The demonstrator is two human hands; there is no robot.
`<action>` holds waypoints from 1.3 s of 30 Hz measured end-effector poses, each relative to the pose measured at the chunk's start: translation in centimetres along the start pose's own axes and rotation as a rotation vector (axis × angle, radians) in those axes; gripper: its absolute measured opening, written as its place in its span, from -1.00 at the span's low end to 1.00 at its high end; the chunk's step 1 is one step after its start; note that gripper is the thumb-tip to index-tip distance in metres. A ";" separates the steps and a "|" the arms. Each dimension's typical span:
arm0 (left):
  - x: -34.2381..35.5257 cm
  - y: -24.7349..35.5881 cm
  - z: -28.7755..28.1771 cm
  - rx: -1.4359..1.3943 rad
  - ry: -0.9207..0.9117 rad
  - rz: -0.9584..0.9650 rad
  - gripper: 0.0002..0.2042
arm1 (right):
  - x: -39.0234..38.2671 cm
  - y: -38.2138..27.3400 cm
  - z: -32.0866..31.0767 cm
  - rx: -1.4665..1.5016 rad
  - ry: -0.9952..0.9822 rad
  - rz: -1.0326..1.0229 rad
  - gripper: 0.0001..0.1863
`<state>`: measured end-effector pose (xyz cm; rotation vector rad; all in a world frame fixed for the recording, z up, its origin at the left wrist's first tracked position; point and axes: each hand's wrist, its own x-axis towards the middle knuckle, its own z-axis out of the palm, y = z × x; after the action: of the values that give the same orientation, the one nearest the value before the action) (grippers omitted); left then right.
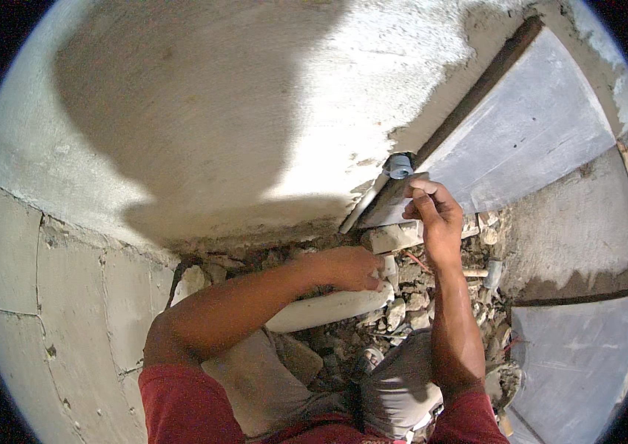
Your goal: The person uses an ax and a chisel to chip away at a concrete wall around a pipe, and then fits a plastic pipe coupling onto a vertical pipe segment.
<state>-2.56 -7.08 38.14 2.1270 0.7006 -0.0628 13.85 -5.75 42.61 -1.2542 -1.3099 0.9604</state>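
My right hand (437, 214) is raised in front of the wall, thumb and fingertips pinched together. What the pinch holds, if anything, is too small to make out. Just above its fingertips, a grey pipe end (399, 167) sticks out of the wall, with a pale conduit (364, 203) running down below it. My left hand (362, 268) is lower and further left, its fingers curled beside a small whitish block (389, 268); the palm side is hidden. Under that hand lies a long pale slab-like piece (321, 309).
Broken stones (397, 314) cover the ground around my knees. A hammer (490, 274) with a grey head lies right of my right forearm. Grey panels (528, 126) lean at the right, a plastered wall (373, 96) rises ahead, and blockwork (70, 274) stands left.
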 end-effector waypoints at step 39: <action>1.3 -3.6 -0.4 0.091 0.054 -0.247 -0.45 | 0.3 -1.5 -3.2 0.096 0.110 -0.036 -0.82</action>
<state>-3.38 -4.54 35.38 2.1242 1.0069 -0.1738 16.75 -5.95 44.60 -1.1891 -1.1837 0.9059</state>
